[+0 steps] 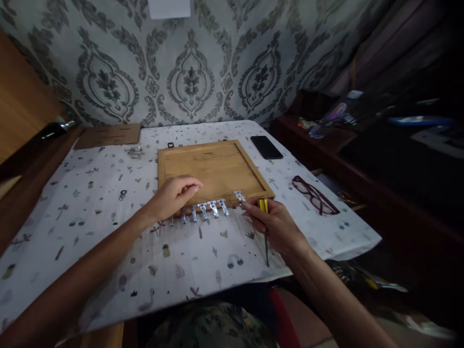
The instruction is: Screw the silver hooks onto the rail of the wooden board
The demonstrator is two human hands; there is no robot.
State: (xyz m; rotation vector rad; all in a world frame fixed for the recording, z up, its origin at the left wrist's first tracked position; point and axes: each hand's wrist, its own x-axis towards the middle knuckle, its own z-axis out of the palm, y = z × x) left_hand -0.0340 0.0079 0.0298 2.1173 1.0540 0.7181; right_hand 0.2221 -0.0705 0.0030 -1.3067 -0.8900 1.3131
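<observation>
A wooden board [217, 166] with a raised rim lies on the patterned tablecloth. Several silver metal hooks [208, 209] line its near edge. My left hand [174, 195] rests on the board's near left corner, fingers curled down onto the rim. My right hand [273, 224] is closed round a screwdriver [265, 232] with a yellow and black handle, its shaft pointing toward me. The right hand's fingertips touch the rightmost hook [239, 195] at the board's near right corner.
A black phone [266, 147] lies right of the board, dark red glasses [315, 195] nearer the table's right edge. A brown cardboard sheet [108, 135] and small metal parts [135, 152] lie at the back left. Cluttered dark shelves [362, 125] stand to the right.
</observation>
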